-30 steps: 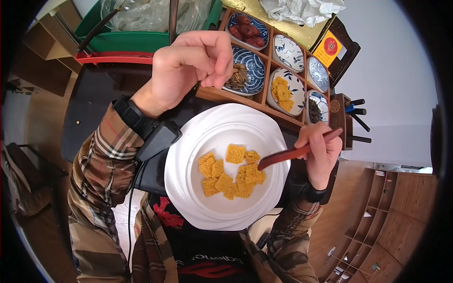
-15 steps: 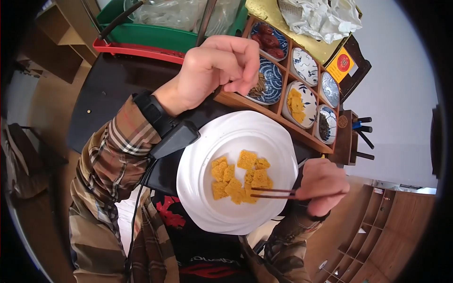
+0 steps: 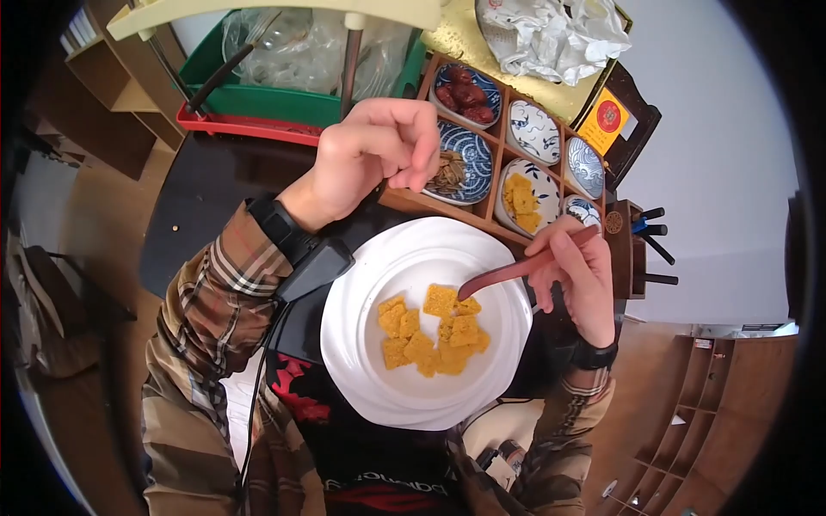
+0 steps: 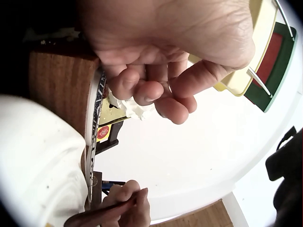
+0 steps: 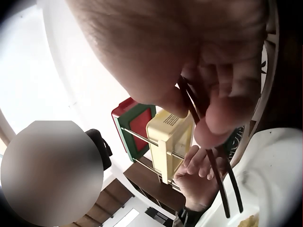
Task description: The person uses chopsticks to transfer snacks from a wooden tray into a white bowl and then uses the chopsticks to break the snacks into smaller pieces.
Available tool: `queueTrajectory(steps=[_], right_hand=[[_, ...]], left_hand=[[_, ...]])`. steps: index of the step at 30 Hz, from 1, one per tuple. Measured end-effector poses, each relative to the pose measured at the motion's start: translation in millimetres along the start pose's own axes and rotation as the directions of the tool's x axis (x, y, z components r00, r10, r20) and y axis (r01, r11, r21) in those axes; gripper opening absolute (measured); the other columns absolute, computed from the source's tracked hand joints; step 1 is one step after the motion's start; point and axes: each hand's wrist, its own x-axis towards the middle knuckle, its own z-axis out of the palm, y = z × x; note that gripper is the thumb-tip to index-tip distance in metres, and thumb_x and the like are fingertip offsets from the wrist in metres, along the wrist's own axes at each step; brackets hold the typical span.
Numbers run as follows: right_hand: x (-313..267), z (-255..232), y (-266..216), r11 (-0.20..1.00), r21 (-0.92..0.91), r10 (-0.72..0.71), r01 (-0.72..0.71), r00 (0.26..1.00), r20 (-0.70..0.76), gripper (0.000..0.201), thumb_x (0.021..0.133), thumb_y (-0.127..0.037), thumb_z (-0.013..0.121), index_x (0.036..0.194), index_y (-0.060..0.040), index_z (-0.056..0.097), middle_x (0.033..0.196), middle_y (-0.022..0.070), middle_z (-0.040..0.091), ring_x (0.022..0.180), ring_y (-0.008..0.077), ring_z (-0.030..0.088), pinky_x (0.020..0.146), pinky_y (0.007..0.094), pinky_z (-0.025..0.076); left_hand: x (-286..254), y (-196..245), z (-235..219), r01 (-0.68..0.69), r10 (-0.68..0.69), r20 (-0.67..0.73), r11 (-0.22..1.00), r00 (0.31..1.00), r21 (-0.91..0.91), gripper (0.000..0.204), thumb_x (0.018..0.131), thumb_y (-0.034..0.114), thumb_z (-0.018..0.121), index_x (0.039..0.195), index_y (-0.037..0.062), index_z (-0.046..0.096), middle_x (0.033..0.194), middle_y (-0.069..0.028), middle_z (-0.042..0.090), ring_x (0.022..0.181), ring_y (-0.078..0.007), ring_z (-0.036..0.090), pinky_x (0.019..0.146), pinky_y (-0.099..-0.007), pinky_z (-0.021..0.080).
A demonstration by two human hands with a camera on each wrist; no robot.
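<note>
My right hand [image 3: 582, 279] grips a pair of dark red-brown wooden tongs [image 3: 514, 270] over the right side of a white bowl [image 3: 344, 361]. The tongs' two slim arms [image 5: 218, 182] show side by side in the right wrist view. Square yellow crispy pieces [image 3: 417, 351] lie in the bowl, several of them overlapping. At the top piece [image 3: 440, 299], the tong tips overlap its right edge in the head view. Above the bowl's far left edge hovers my left hand [image 3: 377, 155], fingers loosely curled with nothing in them, beside a patterned dish of seeds [image 3: 469, 172].
Behind the bowl stands a divided wooden tray [image 3: 413, 203] of small dishes, among them red dates [image 3: 469, 95] and more yellow pieces [image 3: 520, 202]. A tiered rack with a green bin [image 3: 284, 101] is at back left. Crumpled white paper [image 3: 559, 39] and a pen holder [image 3: 632, 249] are farther right.
My right hand has turned over and swung the tongs from the lower right of the pieces up to the top piece. The left hand keeps its loose pose near the seeds.
</note>
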Motion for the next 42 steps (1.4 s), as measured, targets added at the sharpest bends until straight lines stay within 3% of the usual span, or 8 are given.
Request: queueTrajectory(steps=[1,6,11,12,22,29,31,42], right_hand=[[0.4,-1.0,-0.1,0.997,0.052,0.058,-0.061,0.997,0.054,0.021,0.104,-0.015,0.052,0.097,0.0032,0.061,0.066,0.009,0.063,0.043,0.0099,0.052,0.04,0.0217,0.037],[-10.4,-4.0,13.1,0.996,-0.032,-0.088,0.089,0.996,0.034,0.025,0.106,-0.019,0.049,0.092,-0.0008,0.059,0.067,0.0069,0.064,0.043,0.006,0.051,0.04,0.0182,0.033],[-9.1,-4.1,15.4,0.983,0.061,-0.165,0.17,0.983,-0.084,0.014,0.095,-0.007,0.068,0.088,-0.0042,0.057,0.067,0.0023,0.063,0.048,0.0005,0.048,0.043,0.0162,0.03],[-8.7,-5.1,13.4,0.98,0.058,-0.185,0.189,0.981,-0.059,0.02,0.087,-0.001,0.076,0.088,-0.005,0.056,0.072,0.0011,0.065,0.054,-0.0006,0.051,0.047,0.0151,0.033],[-8.7,-5.8,22.6,0.933,0.155,-0.317,0.326,0.945,-0.079,0.009,0.089,-0.001,0.074,0.096,-0.0008,0.069,0.088,0.0024,0.069,0.083,0.0063,0.063,0.073,0.0201,0.047],[-6.6,-6.0,29.1,0.945,0.197,-0.239,0.261,0.962,-0.129,0.005,0.093,-0.004,0.071,0.096,-0.0003,0.068,0.082,0.0014,0.066,0.07,0.0042,0.059,0.061,0.019,0.044],[-7.0,-8.8,27.0,0.942,0.297,-0.159,0.159,0.987,-0.022,0.006,0.095,-0.006,0.068,0.095,0.0,0.067,0.076,0.0005,0.064,0.061,0.0021,0.055,0.052,0.0178,0.038],[-8.3,-4.0,27.6,0.975,0.15,-0.168,0.165,0.986,0.008,0.015,0.098,-0.01,0.065,0.087,0.0016,0.065,0.065,0.0016,0.06,0.045,0.0033,0.047,0.041,0.0193,0.031]], left_hand=[[-0.1,-0.7,1.2,-0.001,0.001,0.006,1.0,1.0,0.005,0.012,0.075,0.016,0.05,0.071,0.0052,0.05,0.064,-0.0092,0.055,0.056,-0.0123,0.045,0.054,-0.0243,0.032],[0.1,-0.9,1.7,0.027,-0.027,-0.034,1.0,0.999,-0.001,0.01,0.075,0.015,0.05,0.071,0.0054,0.049,0.063,-0.0085,0.053,0.058,-0.0146,0.046,0.057,-0.0259,0.035],[4.2,-2.9,5.4,0.0,0.0,-0.045,1.0,0.999,0.01,0.008,0.073,0.013,0.05,0.071,0.0063,0.047,0.063,-0.0078,0.052,0.058,-0.0162,0.045,0.058,-0.0273,0.036],[3.2,0.1,4.0,0.017,-0.017,-0.056,1.0,0.998,0.004,0.007,0.072,0.013,0.05,0.07,0.0072,0.046,0.062,-0.0068,0.051,0.059,-0.0162,0.044,0.057,-0.0277,0.035],[4.9,1.7,7.6,-0.021,0.019,-0.027,0.998,0.999,-0.053,0.011,0.074,0.016,0.052,0.07,0.0091,0.044,0.062,-0.0056,0.048,0.06,-0.0164,0.04,0.055,-0.0286,0.032],[2.1,-0.7,3.4,-0.02,0.018,-0.014,0.989,1.0,-0.145,0.009,0.073,0.015,0.05,0.072,0.0067,0.047,0.065,-0.0088,0.053,0.062,-0.0172,0.045,0.058,-0.0283,0.035],[0.5,-1.7,5.1,-0.028,0.022,-0.037,0.984,0.999,-0.179,0.009,0.073,0.015,0.051,0.072,0.0071,0.047,0.064,-0.0084,0.052,0.061,-0.0171,0.044,0.058,-0.0284,0.035],[-1.5,3.1,0.4,-0.01,0.008,-0.041,0.998,0.999,-0.058,0.015,0.076,0.02,0.052,0.07,0.0076,0.046,0.062,-0.0066,0.05,0.059,-0.0165,0.044,0.056,-0.028,0.035]])
